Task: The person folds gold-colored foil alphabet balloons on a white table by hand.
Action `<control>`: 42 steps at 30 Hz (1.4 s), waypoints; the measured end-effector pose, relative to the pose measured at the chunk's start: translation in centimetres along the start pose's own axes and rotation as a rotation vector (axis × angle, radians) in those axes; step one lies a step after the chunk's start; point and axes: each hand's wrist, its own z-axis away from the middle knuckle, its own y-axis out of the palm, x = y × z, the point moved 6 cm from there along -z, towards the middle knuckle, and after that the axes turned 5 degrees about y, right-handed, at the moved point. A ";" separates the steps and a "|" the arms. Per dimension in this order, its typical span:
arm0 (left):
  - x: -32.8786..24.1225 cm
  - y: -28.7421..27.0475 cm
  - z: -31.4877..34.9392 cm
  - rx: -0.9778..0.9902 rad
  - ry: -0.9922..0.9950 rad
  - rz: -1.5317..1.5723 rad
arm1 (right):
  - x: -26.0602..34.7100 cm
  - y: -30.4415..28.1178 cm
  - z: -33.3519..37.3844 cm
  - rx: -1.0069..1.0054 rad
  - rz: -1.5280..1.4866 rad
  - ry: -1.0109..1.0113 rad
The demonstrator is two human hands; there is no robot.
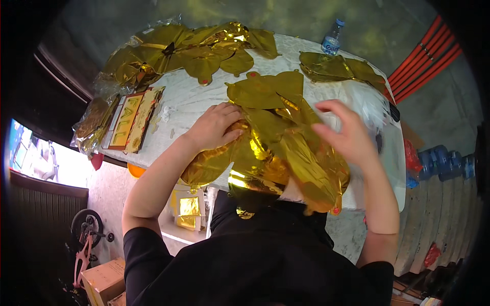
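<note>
Flat, uninflated gold foil balloons point(265, 132) lie in a loose, overlapping pile in front of me, their lower parts hanging over the table's near edge. My left hand point(217, 125) rests on the pile's left side, fingers lying over the foil and thumb apart from them. Just off the right side of the pile, my right hand point(347, 132) is raised a little, slightly blurred. Its thumb and forefinger are spread, with nothing seen between them. Small red dots mark some of the foil tabs.
More gold foil balloons point(204, 51) cover the table's far left, and a smaller stack point(339, 69) lies far right near a water bottle point(332, 38). Printed packages point(133, 120) stand at left. Clear plastic bags point(365, 104) lie at right. An open box point(186, 211) sits below the table.
</note>
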 end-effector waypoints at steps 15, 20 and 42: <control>-3.8 -0.6 0.8 -0.011 0.099 0.154 | -2.0 10.2 -0.3 0.133 0.463 -0.113; -4.3 -0.1 1.3 0.004 0.056 0.127 | -3.0 11.7 -0.9 -0.003 0.518 -0.157; 7.8 3.0 -9.3 -0.139 -0.502 -0.049 | -10.2 10.4 -5.6 -0.276 0.535 0.093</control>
